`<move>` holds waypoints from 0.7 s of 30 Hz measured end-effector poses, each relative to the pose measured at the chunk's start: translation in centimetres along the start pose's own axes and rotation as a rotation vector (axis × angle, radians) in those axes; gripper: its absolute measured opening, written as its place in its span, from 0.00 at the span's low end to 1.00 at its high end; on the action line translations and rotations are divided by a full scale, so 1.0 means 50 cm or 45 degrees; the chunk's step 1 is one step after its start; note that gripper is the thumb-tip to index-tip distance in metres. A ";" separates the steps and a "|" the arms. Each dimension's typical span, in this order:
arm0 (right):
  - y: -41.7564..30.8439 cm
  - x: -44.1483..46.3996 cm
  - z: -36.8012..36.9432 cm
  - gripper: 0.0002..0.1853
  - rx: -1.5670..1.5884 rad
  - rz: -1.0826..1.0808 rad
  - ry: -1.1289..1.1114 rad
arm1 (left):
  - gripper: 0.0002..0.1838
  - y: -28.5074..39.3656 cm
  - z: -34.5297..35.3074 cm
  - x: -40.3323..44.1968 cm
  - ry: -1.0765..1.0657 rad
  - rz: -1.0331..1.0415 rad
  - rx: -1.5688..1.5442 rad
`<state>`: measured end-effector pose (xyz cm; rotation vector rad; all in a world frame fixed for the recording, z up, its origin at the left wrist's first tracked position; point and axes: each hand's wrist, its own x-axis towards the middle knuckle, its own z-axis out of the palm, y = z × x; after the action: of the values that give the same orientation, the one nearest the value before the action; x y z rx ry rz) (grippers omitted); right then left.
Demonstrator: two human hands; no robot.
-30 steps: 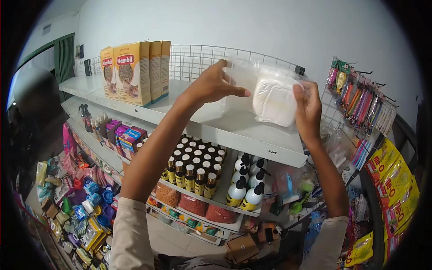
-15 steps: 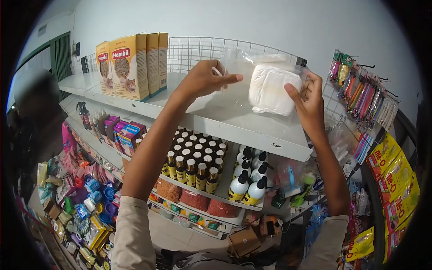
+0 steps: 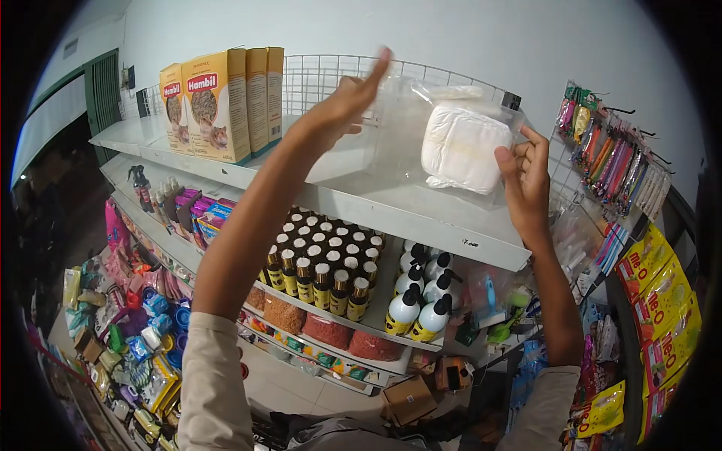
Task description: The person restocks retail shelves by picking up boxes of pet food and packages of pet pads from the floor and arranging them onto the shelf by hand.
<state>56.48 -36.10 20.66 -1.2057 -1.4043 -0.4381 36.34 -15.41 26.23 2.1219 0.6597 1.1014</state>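
Note:
A clear plastic bag with folded white diapers [image 3: 465, 149] inside hangs above the top shelf [image 3: 421, 218]. My right hand [image 3: 525, 177] pinches the bag's right edge between thumb and fingers. At the bag's left side is my left hand [image 3: 347, 105], blurred, its thumb pointing up. Its other fingers are curled and partly hidden, so whether they hold the plastic cannot be made out. Yellow Hambil boxes [image 3: 214, 105] stand upright on the shelf, left of my left hand.
Below are dark bottles with white caps [image 3: 323, 259], white pump bottles [image 3: 421, 301] and bags of red pellets [image 3: 327, 331]. Small packets hang on a rack [image 3: 613, 154] at the right, above yellow Me-O packs [image 3: 662, 308]. A cardboard box [image 3: 408, 401] sits on the floor.
My left hand has turned and its thumb has risen to point up. The bag has shifted slightly, still in my right hand. A dark figure at the far left has mostly gone from sight.

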 end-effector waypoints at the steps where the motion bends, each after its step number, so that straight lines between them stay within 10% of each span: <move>1: 0.002 0.000 -0.001 0.28 -0.001 0.002 0.002 | 0.69 0.004 -0.002 0.012 -0.073 -0.031 -0.148; 21: 0.007 -0.003 -0.001 0.26 0.006 -0.029 0.040 | 0.63 0.042 0.010 0.059 -0.278 -0.074 -0.360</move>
<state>56.79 -36.05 20.42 -1.1750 -1.3927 -0.4678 38.61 -14.94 29.08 1.9303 0.4322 0.8595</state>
